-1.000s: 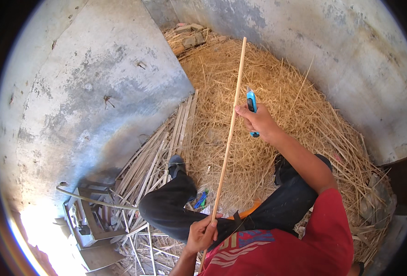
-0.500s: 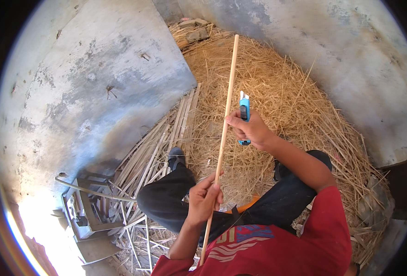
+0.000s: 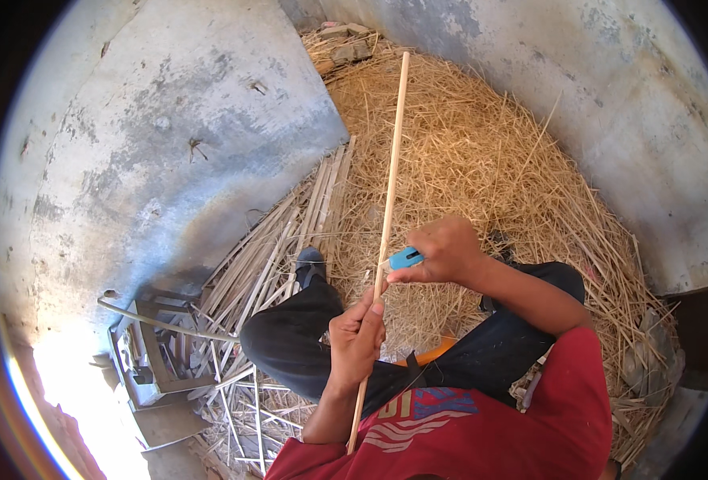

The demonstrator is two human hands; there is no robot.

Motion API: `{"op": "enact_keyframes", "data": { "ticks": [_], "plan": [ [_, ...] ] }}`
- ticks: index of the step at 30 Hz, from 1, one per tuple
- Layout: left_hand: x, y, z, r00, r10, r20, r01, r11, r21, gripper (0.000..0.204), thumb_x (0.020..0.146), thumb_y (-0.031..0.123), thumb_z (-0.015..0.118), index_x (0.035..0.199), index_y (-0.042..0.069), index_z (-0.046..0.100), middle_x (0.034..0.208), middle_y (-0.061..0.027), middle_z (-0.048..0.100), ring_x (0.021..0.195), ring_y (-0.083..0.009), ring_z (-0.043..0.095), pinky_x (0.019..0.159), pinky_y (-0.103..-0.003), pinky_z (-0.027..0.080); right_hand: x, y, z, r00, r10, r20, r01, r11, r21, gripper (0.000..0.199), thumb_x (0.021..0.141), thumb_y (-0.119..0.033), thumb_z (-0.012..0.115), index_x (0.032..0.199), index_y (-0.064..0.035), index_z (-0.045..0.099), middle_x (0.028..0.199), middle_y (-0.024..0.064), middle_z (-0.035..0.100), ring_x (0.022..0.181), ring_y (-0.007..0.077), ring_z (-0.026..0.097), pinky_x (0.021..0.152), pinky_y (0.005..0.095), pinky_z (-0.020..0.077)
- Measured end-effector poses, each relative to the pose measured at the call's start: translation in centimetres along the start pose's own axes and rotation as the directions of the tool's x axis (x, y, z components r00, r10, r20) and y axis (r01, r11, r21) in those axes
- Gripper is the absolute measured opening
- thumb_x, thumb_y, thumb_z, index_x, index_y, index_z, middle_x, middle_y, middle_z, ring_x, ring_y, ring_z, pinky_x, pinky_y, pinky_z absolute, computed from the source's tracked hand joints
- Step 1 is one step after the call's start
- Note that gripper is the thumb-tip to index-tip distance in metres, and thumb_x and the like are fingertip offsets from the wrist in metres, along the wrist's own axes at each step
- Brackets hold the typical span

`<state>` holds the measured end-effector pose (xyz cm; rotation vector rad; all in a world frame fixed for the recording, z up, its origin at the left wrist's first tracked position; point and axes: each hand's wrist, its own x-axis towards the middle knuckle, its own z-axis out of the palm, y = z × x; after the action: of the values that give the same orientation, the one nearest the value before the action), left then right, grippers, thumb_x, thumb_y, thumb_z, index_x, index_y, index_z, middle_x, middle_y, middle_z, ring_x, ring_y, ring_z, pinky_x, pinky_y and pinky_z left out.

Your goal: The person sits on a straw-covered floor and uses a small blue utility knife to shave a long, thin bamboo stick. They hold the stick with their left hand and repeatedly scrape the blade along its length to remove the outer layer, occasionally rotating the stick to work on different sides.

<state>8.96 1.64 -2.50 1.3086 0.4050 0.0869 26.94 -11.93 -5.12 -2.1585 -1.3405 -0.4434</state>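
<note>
A long, pale wooden stick slants up and away from my lap toward the straw. My left hand is wrapped round its lower part, thumb along the top. In my right hand is a blue utility knife, gripped in the fist with its tip against the stick, a little above my left hand. The right thumb reaches to the stick just below the knife. The blade itself is too small to make out clearly.
Straw and shavings cover the floor ahead. Wooden strips lie in a pile at the left, near a wooden box with pieces in it. Worn plastered walls rise on both sides. My bent legs flank the stick.
My right hand has come down along the stick toward my left hand. The knife has turned from pointing up and away to lying across, tip at the stick.
</note>
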Motion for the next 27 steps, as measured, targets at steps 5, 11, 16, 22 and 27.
{"op": "enact_keyframes", "data": {
  "ticks": [5, 11, 16, 22, 27],
  "plan": [
    [0.2, -0.3, 0.2, 1.000, 0.000, 0.023, 0.002, 0.997, -0.080, 0.036, 0.099, 0.014, 0.049, 0.132, 0.000, 0.052, 0.055, 0.0078, 0.038, 0.046, -0.0003, 0.030, 0.043, -0.019, 0.025, 1.2, 2.4, 0.8, 0.983, -0.140, -0.123, 0.126, 0.985, -0.114, 0.070, 0.065, -0.080, 0.057, 0.052, -0.0137, 0.040, 0.044, 0.0017, 0.039, 0.038, 0.0208, 0.046, 0.039, 0.0341, 0.0338],
    [0.2, 0.2, -0.2, 0.997, -0.079, -0.025, 0.076, 0.993, -0.091, 0.035, 0.098, 0.015, 0.051, 0.129, -0.002, 0.054, 0.055, 0.0074, 0.038, 0.046, -0.0008, 0.032, 0.043, -0.020, 0.026, 2.7, 4.2, 1.9, 0.947, -0.264, -0.184, 0.235, 0.958, -0.163, 0.070, 0.073, -0.076, 0.056, 0.049, -0.0136, 0.038, 0.041, 0.0003, 0.038, 0.035, 0.0157, 0.043, 0.037, 0.0314, 0.0336],
    [-5.0, 0.9, -3.0, 0.985, -0.076, -0.157, 0.054, 0.989, -0.140, 0.033, 0.099, 0.017, 0.049, 0.124, -0.005, 0.056, 0.055, 0.0074, 0.039, 0.046, -0.0006, 0.035, 0.042, -0.020, 0.027, 1.4, 21.6, -4.7, 0.478, 0.878, 0.008, -0.864, 0.472, -0.177, 0.051, 0.096, -0.051, 0.042, 0.088, -0.0079, 0.068, 0.061, 0.0016, 0.059, 0.052, 0.0192, 0.056, 0.048, 0.0342, 0.0456],
    [-0.6, 0.9, -1.6, 0.993, -0.094, -0.069, 0.077, 0.973, -0.217, 0.036, 0.098, 0.011, 0.051, 0.130, -0.004, 0.051, 0.053, 0.0066, 0.038, 0.043, -0.0005, 0.030, 0.044, -0.019, 0.026, 0.1, 1.5, 1.6, 0.996, 0.085, 0.017, -0.086, 0.979, 0.184, 0.055, 0.076, -0.066, 0.061, 0.071, -0.0112, 0.058, 0.058, 0.0066, 0.055, 0.049, 0.0262, 0.056, 0.047, 0.0373, 0.0424],
    [0.1, 1.0, -0.4, 0.996, -0.075, -0.037, 0.064, 0.967, -0.248, 0.036, 0.098, 0.012, 0.051, 0.130, -0.004, 0.050, 0.053, 0.0064, 0.038, 0.043, -0.0005, 0.030, 0.045, -0.019, 0.026, 0.1, -0.6, 0.8, 0.996, -0.067, -0.054, 0.070, 0.996, 0.063, 0.059, 0.073, -0.069, 0.060, 0.061, -0.0124, 0.049, 0.051, 0.0050, 0.051, 0.044, 0.0244, 0.054, 0.042, 0.0364, 0.0405]
  ]
}}
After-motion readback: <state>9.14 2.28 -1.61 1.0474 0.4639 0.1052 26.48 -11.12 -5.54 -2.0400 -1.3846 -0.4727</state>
